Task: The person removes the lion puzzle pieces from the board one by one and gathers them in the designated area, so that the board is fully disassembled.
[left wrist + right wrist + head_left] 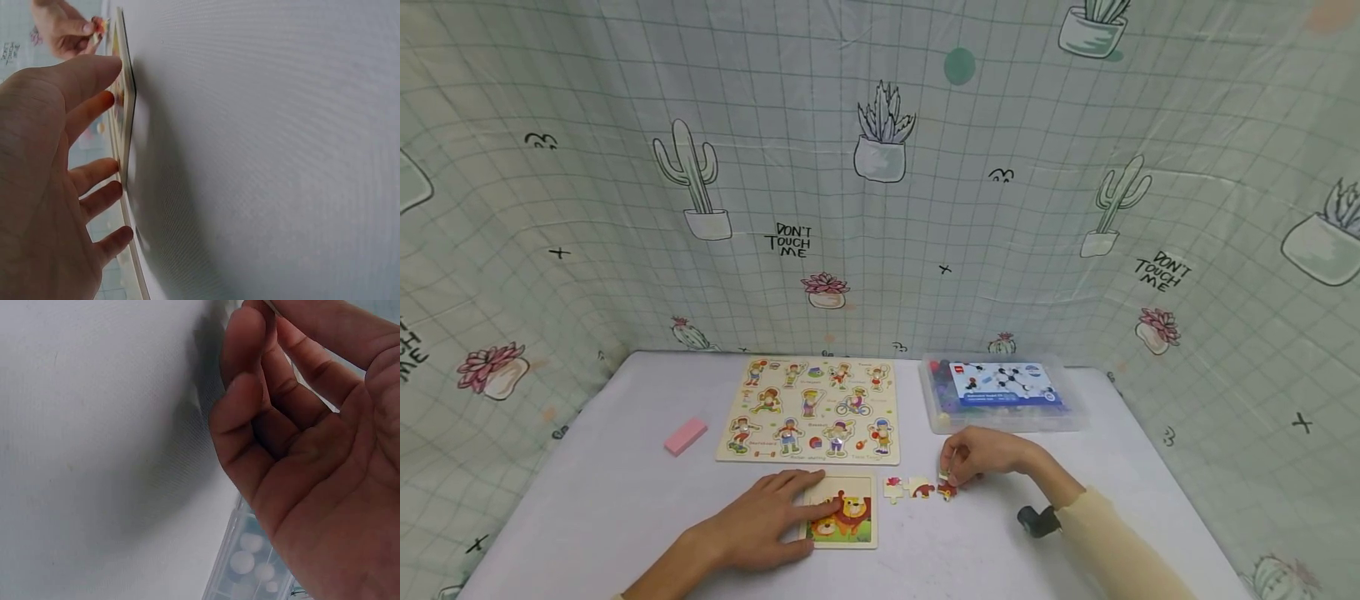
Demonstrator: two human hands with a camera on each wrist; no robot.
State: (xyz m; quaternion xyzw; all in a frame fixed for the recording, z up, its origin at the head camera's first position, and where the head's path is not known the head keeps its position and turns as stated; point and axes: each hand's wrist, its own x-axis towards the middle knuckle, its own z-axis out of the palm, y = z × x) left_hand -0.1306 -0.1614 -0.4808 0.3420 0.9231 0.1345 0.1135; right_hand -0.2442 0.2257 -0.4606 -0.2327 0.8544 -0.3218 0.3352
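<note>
My left hand (763, 521) lies with spread, straight fingers on the left part of a small square wooden jigsaw puzzle (861, 533), which shows lions on green. Its fingertips reach over the tray's edge in the left wrist view. Between thumb and fingers, my right hand (988, 452) pinches a small jigsaw piece (99, 26) with some orange-red on it. Below those fingertips is a brown jigsaw piece (948, 492). To its left, a piece with a brown curve (920, 488) and one with a pink-red mark (892, 490) lie in a row beside the tray.
Behind the tray lies a large wooden board (805, 408) with pictures of children at sports. A clear plastic case (1067, 408) with a blue label stands at the back right. A pink block (686, 437) lies at left, and a dark object (1037, 522) is beside the right forearm.
</note>
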